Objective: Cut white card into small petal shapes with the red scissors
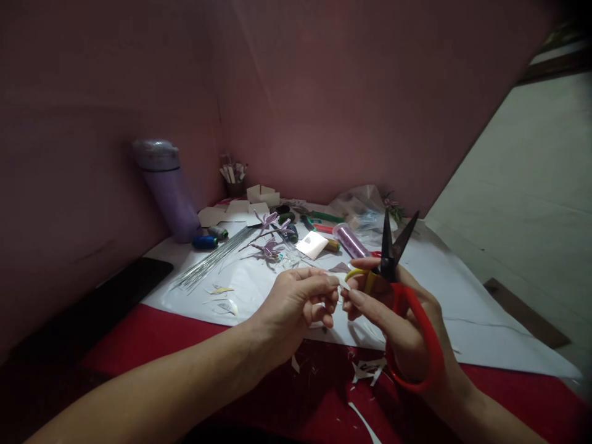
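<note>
With the left hand (293, 303) pinching a small pale piece (343, 284) between the hands and right hand (407, 330) gripping scissors (387, 269), angle blades (386, 240) clear.

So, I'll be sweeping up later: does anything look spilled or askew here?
Yes: white paper scraps lie strewn on the red surface, past the white sheet's near edge, which looks untidy. The purple bottle appears to lean, though lens distortion may explain that. Open scissors also stick up from the right hand.
</note>
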The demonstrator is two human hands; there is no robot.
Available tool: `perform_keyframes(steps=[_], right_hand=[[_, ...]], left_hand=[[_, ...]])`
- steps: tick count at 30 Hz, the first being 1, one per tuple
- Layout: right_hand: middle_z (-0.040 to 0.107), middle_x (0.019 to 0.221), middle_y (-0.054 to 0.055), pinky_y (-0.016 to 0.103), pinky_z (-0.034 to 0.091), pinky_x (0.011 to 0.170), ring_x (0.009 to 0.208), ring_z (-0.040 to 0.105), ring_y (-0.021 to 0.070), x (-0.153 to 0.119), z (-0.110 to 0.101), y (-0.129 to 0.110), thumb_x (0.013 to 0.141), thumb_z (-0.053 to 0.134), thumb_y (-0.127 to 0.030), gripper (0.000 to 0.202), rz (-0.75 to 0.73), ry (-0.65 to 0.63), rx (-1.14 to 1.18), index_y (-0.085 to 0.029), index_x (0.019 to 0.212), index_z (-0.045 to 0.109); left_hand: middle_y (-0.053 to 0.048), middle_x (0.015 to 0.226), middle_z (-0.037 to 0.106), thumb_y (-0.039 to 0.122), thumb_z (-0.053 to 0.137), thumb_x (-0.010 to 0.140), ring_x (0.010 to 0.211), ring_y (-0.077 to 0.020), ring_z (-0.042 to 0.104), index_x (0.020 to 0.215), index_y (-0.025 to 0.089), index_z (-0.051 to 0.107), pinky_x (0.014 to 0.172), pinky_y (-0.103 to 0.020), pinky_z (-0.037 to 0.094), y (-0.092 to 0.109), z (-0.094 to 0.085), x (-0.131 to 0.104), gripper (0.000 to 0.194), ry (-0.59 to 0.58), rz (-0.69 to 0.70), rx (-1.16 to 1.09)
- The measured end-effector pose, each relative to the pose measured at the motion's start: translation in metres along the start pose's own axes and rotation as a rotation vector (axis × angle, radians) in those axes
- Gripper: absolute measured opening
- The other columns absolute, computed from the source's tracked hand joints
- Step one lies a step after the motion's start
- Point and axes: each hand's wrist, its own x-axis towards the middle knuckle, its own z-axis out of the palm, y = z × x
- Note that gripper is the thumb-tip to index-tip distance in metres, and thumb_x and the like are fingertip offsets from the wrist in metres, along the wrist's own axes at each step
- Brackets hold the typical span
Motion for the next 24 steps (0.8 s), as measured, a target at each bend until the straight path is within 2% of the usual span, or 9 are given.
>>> perform_keyframes(steps=[18,24], right_hand=[[0.061,0.072,-0.001,0.026,0.052,0.052,0.056,0.062,0.0134,0.0012,0.0002,-0.0021,0.074,0.064,-0.018,0.024,-0.006,-0.001,0.034,-0.021,0.096,0.056],[0.062,0.072,-0.001,0.026,0.053,0.052,0.055,0.062,0.0132,0.0012,0.0021,-0.0016,0.073,0.064,-0.016,0.024,-0.019,0.006,0.053,-0.02,0.095,0.056]], left_hand=[[0.0,0.061,0.054,0.018,0.067,0.068,0.049,-0.0055,0.047,0.069,0.011,0.058,0.043,-0.016,0.037,0.0003,-0.0001,0.0002,0.011,-0.041,-0.003,-0.009],[0.0,0.062,0.056,0.019,0.067,0.069,0.048,-0.0068,0.05,0.072,0.013,0.055,0.043,-0.017,0.04,0.0008,0.0023,-0.0017,0.013,0.021,0.049,0.041]])
